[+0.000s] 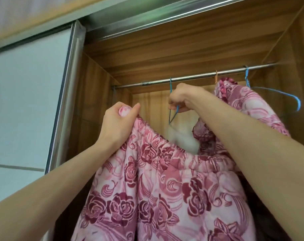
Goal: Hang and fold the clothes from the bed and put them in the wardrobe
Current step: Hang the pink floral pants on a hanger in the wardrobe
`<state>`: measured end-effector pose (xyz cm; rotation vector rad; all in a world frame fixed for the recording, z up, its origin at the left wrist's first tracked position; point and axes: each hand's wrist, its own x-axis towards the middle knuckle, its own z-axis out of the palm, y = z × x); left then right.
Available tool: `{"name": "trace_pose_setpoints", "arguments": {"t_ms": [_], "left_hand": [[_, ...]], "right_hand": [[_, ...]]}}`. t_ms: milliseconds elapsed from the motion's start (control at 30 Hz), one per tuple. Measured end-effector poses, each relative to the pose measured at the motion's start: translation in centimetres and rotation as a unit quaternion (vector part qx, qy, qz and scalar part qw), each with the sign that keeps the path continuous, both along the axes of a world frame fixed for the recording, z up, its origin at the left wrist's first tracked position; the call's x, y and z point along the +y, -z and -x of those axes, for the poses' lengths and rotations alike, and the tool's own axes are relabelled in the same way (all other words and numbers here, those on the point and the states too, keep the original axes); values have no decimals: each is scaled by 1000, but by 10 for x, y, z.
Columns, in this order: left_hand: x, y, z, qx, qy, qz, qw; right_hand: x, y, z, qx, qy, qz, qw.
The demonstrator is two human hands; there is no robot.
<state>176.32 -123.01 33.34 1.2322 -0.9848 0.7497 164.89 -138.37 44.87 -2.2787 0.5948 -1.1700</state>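
A pink garment with dark red roses (pixel 165 188) hangs in front of me inside the open wardrobe. My left hand (pixel 118 122) grips a bunched corner of its elastic waistband, raised at the left. My right hand (pixel 184 98) pinches the neck of a thin blue hanger (pixel 173 112), whose hook is over the metal rail (pixel 191 77). The hanger's lower part is hidden behind the cloth.
A second garment in the same rose print (pixel 248 105) hangs on an orange hook at the right. An empty blue hanger (pixel 278 93) hangs further right. The wardrobe's wooden wall (pixel 95 101) and a pale sliding door (pixel 26 93) stand at the left.
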Motion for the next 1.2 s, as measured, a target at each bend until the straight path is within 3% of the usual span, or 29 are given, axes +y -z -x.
{"name": "trace_pose_setpoints", "arguments": {"t_ms": [133, 267, 467, 667, 867, 1067, 1200], "left_hand": [[1, 0, -8, -6, -22, -15, 1000], [3, -2, -15, 15, -38, -25, 999], [-1, -3, -21, 33, -52, -37, 997], [-7, 3, -28, 33, -65, -55, 996], [-16, 11, -24, 36, -66, -67, 995], [-9, 19, -29, 30, -58, -62, 996], [-4, 24, -27, 26, -54, -60, 996]], "right_hand": [[-7, -4, -12, -49, 20, -36, 998], [-10, 0, -13, -114, 35, 2, 993], [-32, 32, -33, -208, -21, 7, 978], [-31, 117, -14, -205, -209, -45, 955], [-45, 140, -11, -139, -219, -56, 964], [-40, 144, 0, -254, -244, -71, 933], [-18, 127, 11, -249, -245, -81, 934]]}}
